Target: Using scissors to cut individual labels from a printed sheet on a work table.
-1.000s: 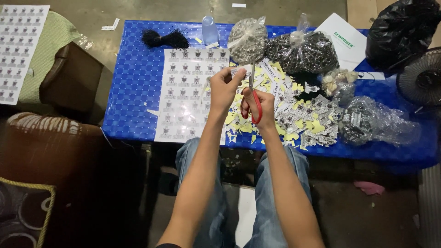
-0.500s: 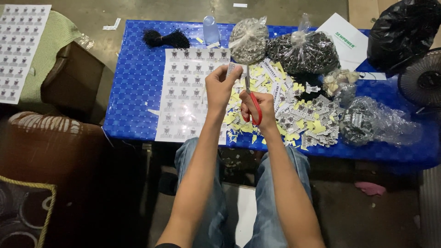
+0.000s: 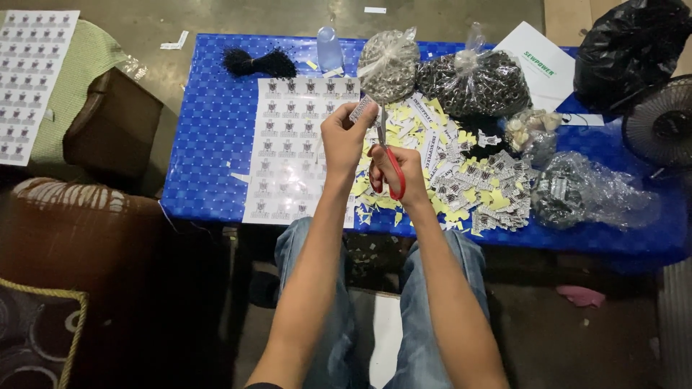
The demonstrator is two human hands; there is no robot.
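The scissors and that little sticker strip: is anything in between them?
Nothing visible. The left hand pinches the small label strip right at the blades of the red-handled scissors, which the right hand holds above the blue table.

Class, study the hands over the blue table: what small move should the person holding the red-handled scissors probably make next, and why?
Probably close the scissors to snip through the label strip. The left hand pinches the strip up over the table while the right hand holds the scissors with the blades at the strip's edge. A pile of cut labels already lies beside them.
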